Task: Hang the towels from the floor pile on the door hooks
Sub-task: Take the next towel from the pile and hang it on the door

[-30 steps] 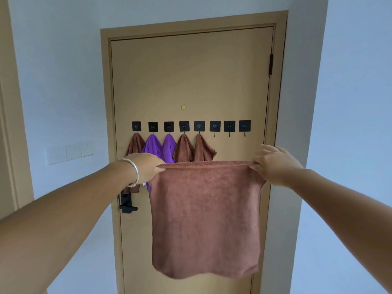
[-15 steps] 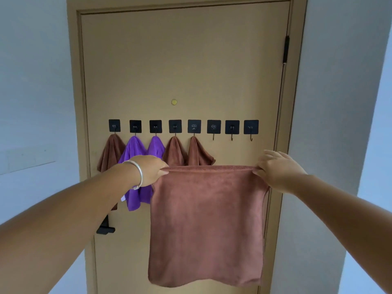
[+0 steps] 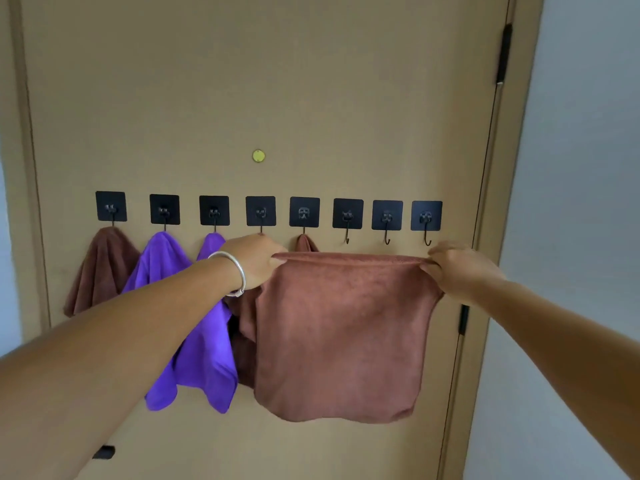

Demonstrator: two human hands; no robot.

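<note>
— Three hooks bare at the right end of the row; nearest free hook [image 3: 347, 237] sits just above the brown towel [image 3: 341, 337], left of its middle.

— Hands?

— Left hand [image 3: 254, 259] and right hand [image 3: 457, 268] each pinch a top corner. Top edge stretched level, running left to right, just below the hook tips, cloth hanging flat in front of the door [image 3: 311, 81].

— Which is nearer the free hook?

— Left, I judge. Room lies to the right; hung towels [image 3: 162, 271] crowd the left.
</note>
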